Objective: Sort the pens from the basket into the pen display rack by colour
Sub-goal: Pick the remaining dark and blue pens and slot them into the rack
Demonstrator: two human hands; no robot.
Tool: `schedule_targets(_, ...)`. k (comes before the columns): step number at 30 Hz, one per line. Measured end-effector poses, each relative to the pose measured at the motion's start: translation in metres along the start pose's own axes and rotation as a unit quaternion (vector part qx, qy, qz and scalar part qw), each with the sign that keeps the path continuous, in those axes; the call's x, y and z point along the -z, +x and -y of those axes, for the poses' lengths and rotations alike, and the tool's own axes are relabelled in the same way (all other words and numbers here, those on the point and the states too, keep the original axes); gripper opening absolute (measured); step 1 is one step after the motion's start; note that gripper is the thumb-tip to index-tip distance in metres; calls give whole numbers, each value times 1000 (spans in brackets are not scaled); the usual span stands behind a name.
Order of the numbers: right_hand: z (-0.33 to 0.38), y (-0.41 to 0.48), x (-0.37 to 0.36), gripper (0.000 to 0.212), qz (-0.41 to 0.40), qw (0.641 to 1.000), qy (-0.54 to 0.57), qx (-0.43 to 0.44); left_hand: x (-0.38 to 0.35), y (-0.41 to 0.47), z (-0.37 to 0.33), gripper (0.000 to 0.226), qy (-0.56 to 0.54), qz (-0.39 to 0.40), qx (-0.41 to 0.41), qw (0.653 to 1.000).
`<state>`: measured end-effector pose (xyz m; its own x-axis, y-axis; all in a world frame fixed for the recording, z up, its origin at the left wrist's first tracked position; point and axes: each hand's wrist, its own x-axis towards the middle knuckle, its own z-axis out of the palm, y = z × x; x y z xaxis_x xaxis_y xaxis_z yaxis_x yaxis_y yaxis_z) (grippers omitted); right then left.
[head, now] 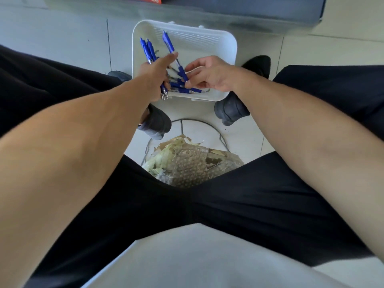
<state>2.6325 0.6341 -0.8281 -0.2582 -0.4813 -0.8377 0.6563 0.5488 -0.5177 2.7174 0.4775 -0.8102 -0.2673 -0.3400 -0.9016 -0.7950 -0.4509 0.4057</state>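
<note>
Left hand (156, 73) grips a fan of slim blue pens (148, 51); right hand (209, 76) pinches another pen (169, 43) over a white, slotted, round-cornered plastic basket (228, 50).

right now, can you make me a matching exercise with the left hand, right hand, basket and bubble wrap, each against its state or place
1 left hand
2 right hand
3 basket
4 bubble wrap

a white, on the floor tiles
b holds a fan of blue pens
c lies beside torn paper scraps
d fingers pinch one pen

Pairs: 1-b, 2-d, 3-a, 4-c
</note>
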Motion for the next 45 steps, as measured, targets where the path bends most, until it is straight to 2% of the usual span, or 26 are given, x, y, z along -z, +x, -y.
schedule_targets(3,8,-9,-6,42,60,998,-25,8,-4,0,1,43,1,3,-17,1000)
schedule_targets(6,10,-10,-7,37,101,995,-20,1,-9,-1,2,30,-20,3,-21,1000)
schedule_targets(8,11,-7,-8,30,124,992,-13,-20,-9,1,1,25,-21,-25,-26,999)
schedule_targets(10,12,2,-10,25,107,992,-44,-41,-7,5,2,21,-29,-62,-32,997)
schedule_targets(12,8,14,-11,29,39,986,-160,-37,-6,8,4,16,-57,-78,-35,995)
schedule_targets(15,-2,35,-12,40,-33,928,-372,2,-6,13,5,14,-129,-54,-23,990)
schedule_targets(17,-10,49,-16,44,-24,891,-452,21,-6,14,4,13,-171,-32,-3,985)
schedule_targets(20,-18,71,-25,42,9,818,-574,17,-4,18,4,20,-169,-22,15,985)
schedule_targets(21,-22,77,-28,48,19,812,-584,4,-3,18,4,24,-165,-17,20,986)
schedule_targets(24,-25,85,-37,63,54,823,-565,-22,0,19,1,30,-177,-4,42,983)
schedule_targets(30,-14,88,-50,50,78,803,-585,-78,4,21,-1,34,-179,-4,71,981)
schedule_targets(33,-14,83,-53,25,15,846,-532,-35,4,20,-2,33,-174,-9,70,982)
schedule_targets(35,-20,81,-48,22,-44,882,-468,-6,4,19,-2,32,-174,-8,70,982)
schedule_targets(40,-28,58,-19,33,-133,963,-233,-12,5,15,-1,29,-160,-5,57,986)
schedule_targets(43,-17,45,-8,35,-135,986,-94,-3,3,11,-1,17,-119,-15,38,992)
schedule_targets(45,-8,35,-2,40,-111,994,-12,3,3,9,0,19,-100,-3,29,995)
